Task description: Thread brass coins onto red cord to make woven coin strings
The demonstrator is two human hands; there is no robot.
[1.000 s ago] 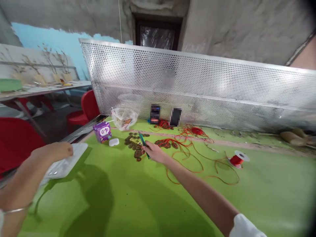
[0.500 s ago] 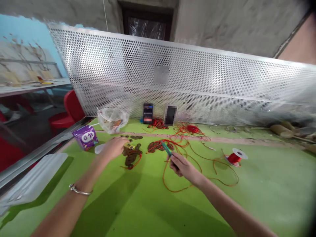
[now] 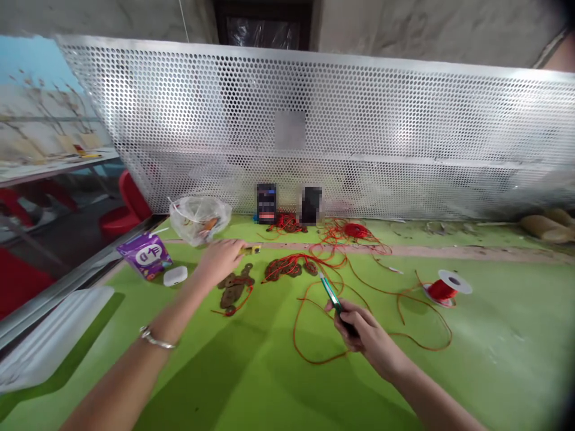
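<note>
My left hand [image 3: 222, 258] is closed on a small yellow object [image 3: 250, 250] with a dark metallic end, which looks like a lighter. Just below that hand lies a pile of brown coin-like discs [image 3: 233, 290], with a short red cord among them. My right hand [image 3: 357, 326] grips a green utility knife [image 3: 330, 290], its tip pointing up and left. Beyond the knife tip is a second group of brown discs [image 3: 281, 267] with red cords across them. A long loop of red cord [image 3: 295, 335] runs on the table near my right hand.
A red thread spool [image 3: 442, 290] stands at right. Tangled red cord [image 3: 354, 230] and two blurred phone-like devices [image 3: 266, 203] are at the back, before a perforated metal panel [image 3: 381, 131]. On the left are a plastic bag [image 3: 197, 218], purple pack [image 3: 146, 257] and white case [image 3: 175, 276].
My left hand has risen off the disc pile with the yellow object, moving slightly right. My right hand has drawn the knife right and toward me, away from the discs. The view has shifted.
</note>
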